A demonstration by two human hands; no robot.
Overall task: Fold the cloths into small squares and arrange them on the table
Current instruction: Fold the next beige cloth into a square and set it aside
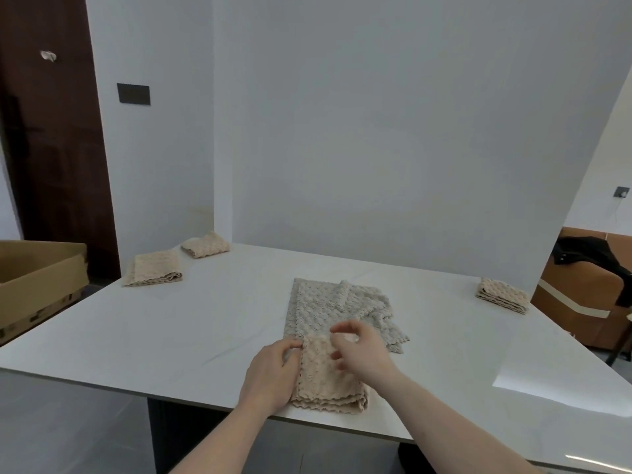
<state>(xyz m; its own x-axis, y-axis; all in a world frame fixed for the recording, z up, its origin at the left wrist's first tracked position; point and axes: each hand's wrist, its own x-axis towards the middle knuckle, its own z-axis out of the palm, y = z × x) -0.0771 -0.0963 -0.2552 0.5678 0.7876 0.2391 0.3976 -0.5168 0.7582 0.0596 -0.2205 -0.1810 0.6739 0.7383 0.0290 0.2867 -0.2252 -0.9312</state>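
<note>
A beige textured cloth (323, 378), folded into a thick rectangle, lies at the near edge of the white table (191, 323). My left hand (270, 374) rests against its left side, fingers on its upper left corner. My right hand (359, 348) hovers over its top right with fingers loosely curled, holding nothing that I can see. Behind it a grey textured cloth (328, 306) lies partly spread and rumpled. Three folded beige cloths sit apart: one (154, 272) at the far left, one (206, 245) at the back left corner, one (502, 295) at the far right.
An open cardboard box (37, 278) stands left of the table. A brown chair with a black garment (588, 268) is at the right. A white wall backs the table, with a dark door (51, 131) to the left.
</note>
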